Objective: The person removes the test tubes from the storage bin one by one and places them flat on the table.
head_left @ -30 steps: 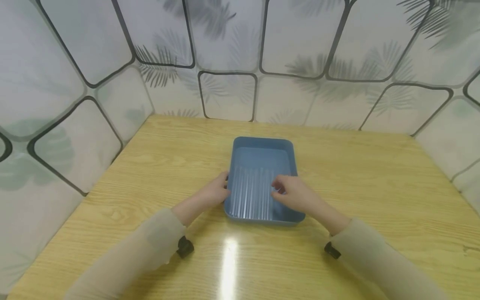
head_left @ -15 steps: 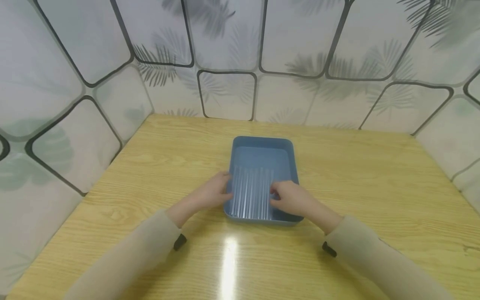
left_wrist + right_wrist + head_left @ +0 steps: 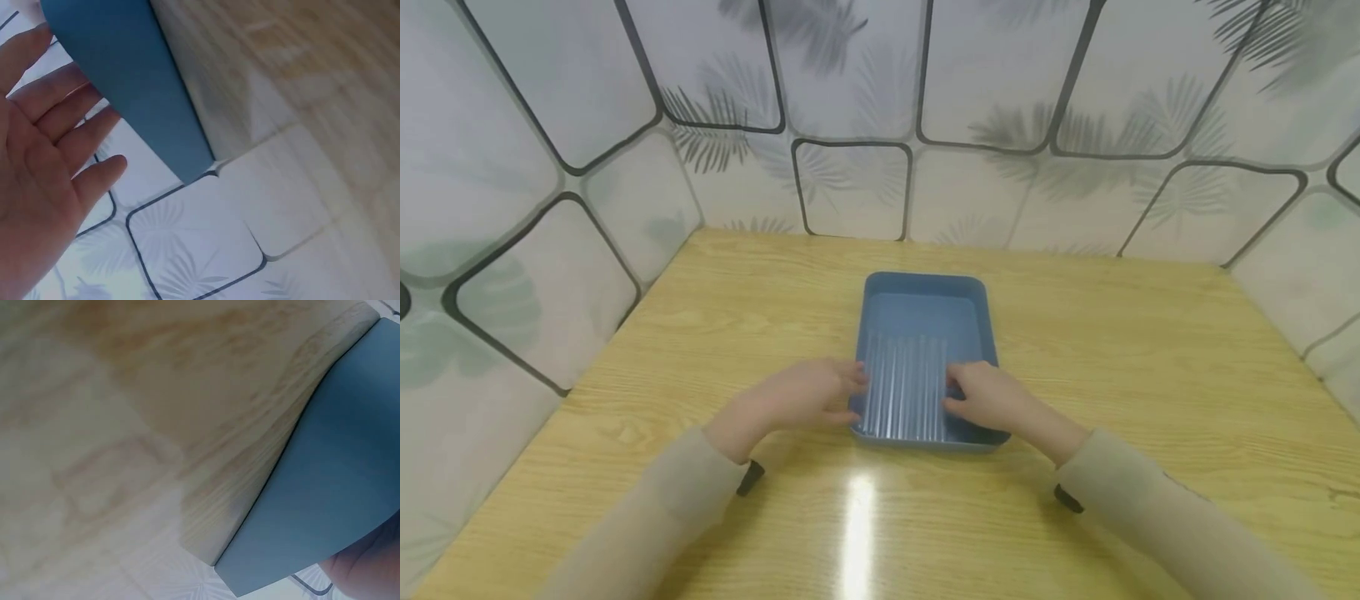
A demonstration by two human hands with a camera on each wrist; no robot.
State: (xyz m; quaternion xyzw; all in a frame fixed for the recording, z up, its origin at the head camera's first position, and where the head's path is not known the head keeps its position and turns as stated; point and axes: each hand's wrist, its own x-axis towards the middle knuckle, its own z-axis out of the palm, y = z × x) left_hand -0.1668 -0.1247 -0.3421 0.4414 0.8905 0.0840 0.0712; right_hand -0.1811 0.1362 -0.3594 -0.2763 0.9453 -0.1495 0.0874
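Note:
A blue rectangular tray [image 3: 928, 307] stands on the wooden table. Lying side by side in its near half is a row of clear tube-like strips [image 3: 904, 387], running lengthwise. My left hand [image 3: 805, 392] is over the tray's left rim, fingers extended and spread, tips close to the leftmost strip; the left wrist view shows its bare palm beside the blue wall. Reaching over the right side, my right hand [image 3: 992, 398] has bent fingers, with thumb and forefinger apart at the rightmost strip. In the right wrist view the tray wall hides most of this hand.
The wood-grain table [image 3: 1112, 350] extends around the tray on all sides. Behind it and to the left rise walls [image 3: 985, 92] with a leaf and dark-line pattern. Each sleeve has a small black device [image 3: 751, 477] at the wrist.
My left hand has come from the tray's outer left side up over the rim and nearer to me, its fingers spreading. The right hand has dropped slightly toward the strips' right edge.

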